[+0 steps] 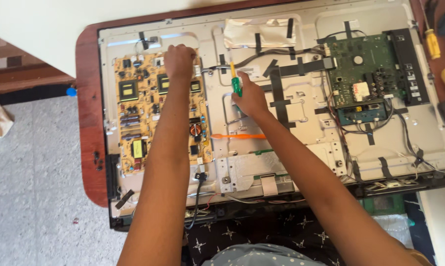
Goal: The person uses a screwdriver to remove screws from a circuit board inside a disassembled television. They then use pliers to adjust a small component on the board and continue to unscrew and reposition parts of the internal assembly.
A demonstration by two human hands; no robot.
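The left hand (179, 60) rests curled on the top edge of the yellow power board (158, 111), at ten o'clock on the opened television back panel (301, 143), seemingly steadying it; whether its grip pinches anything I cannot tell. The right hand (251, 97) has its grip clamped on a green-handled screwdriver (236, 81), held upright near centre. The green main board (362, 69) lies at two o'clock, with bare metal between the boards. The panel overhangs the tabletop (90, 148) at six o'clock.

green circuit board (365, 66), orange pen (239, 136), yellow screwdriver (432, 43)
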